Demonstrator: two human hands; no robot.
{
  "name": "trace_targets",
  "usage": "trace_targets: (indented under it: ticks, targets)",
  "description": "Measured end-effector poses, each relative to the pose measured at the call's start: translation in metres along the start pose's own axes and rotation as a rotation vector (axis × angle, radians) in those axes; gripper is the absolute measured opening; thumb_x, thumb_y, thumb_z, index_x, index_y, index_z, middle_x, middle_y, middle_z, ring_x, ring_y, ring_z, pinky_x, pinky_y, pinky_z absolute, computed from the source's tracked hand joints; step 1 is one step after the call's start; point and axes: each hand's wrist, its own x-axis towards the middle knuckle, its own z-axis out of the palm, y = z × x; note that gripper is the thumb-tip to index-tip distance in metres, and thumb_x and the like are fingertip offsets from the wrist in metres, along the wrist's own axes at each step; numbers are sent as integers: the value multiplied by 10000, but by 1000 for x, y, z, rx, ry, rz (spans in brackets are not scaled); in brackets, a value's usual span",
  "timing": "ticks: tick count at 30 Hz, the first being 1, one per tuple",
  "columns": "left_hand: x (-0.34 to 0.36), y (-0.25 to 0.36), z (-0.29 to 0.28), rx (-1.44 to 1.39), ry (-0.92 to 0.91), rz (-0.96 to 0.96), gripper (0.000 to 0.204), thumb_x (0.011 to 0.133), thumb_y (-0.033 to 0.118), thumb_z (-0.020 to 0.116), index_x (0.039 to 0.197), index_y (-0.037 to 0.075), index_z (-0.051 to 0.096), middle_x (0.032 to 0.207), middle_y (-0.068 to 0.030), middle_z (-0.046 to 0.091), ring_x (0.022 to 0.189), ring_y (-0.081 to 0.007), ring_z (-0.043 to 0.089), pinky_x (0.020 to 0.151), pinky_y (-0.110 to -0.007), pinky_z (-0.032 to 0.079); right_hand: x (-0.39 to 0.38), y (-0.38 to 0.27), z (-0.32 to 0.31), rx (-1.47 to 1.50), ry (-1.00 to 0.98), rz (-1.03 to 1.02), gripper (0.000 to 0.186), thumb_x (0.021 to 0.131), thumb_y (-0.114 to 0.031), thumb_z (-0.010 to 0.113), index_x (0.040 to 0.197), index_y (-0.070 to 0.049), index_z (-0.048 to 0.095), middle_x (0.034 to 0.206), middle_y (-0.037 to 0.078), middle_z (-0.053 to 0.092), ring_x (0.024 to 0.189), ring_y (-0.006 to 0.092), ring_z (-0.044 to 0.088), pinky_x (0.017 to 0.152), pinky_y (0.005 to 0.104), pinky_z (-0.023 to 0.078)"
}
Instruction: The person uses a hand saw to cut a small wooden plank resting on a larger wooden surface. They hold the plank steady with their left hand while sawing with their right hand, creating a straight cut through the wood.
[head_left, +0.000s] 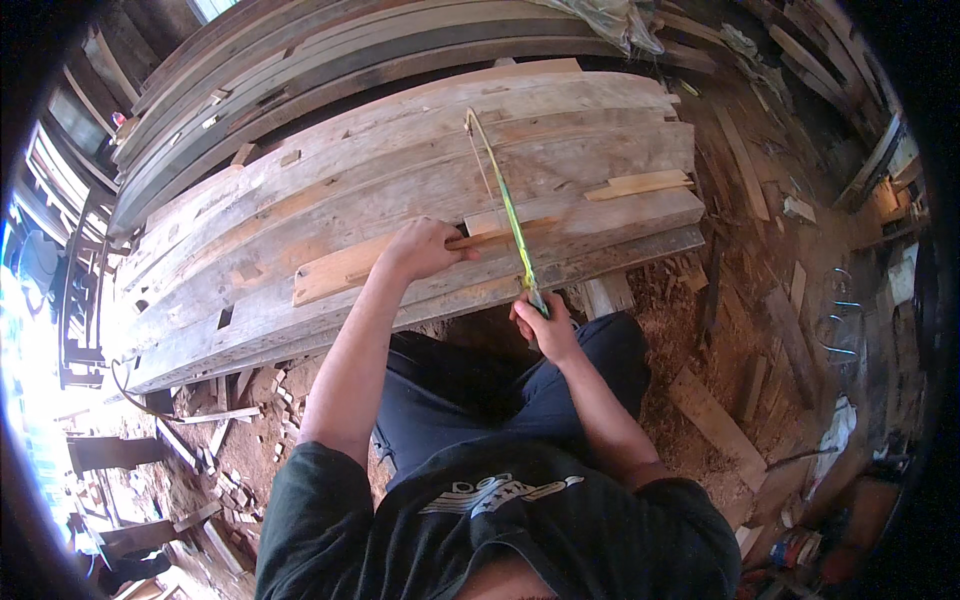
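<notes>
My right hand (548, 326) is closed around the handle of a bow saw (511, 212) with a thin yellow-green frame. The saw points away from me across the workbench, its blade over a narrow wooden strip (525, 229). My left hand (424, 248) is closed on the strip's left part, pressing it near the bench's front edge. Under and beside that hand lies a light-brown board (335, 271). Whether the blade has entered the strip is too small to tell.
The workbench (400, 150) is made of thick, worn planks with square holes. Short pale wood pieces (638, 185) lie at its right end. Long stacked timbers (330, 65) run behind it. Offcuts and sawdust (715, 420) cover the ground at both sides.
</notes>
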Motion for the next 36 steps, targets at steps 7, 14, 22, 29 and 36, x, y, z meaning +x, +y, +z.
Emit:
trace_targets:
  ticks: [7,14,22,29,36]
  targets:
    - [9,-7,-1,8,-27,-15,559,847,621,716,1137,147,775,1061,-179,747,1042,-382,692,921,-480,535,-19,3,-7,96,23,28,205,1005,-198,664,859,-60,620,634,-25,559,502,49,470,460,239,342]
    - [12,-9,1,59,-32,19,581,853,625,705,1131,118,772,1057,-188,746,1048,-372,695,932,-472,533,-26,12,-13,204,72,47,129,996,-176,666,948,-63,627,769,15,636,542,54,499,483,248,387]
    - [19,-21,5,-24,-61,-38,614,842,631,720,1203,136,758,1084,-187,746,1056,-365,693,948,-445,532,-17,18,-15,140,-68,64,134,972,-172,673,899,-67,634,761,8,641,543,52,494,491,245,383]
    - [24,-19,2,-84,-97,-3,583,847,610,737,1135,104,770,1025,-200,743,986,-344,701,875,-448,528,-12,23,-19,96,-6,38,126,962,-161,671,884,-67,640,752,0,632,540,54,487,484,259,374]
    - [17,-16,-3,-78,-94,-63,607,834,632,740,1148,114,772,1048,-195,747,1011,-347,701,884,-447,529,23,18,-4,157,-16,37,156,963,-160,666,849,-58,635,727,9,607,544,62,493,491,254,373]
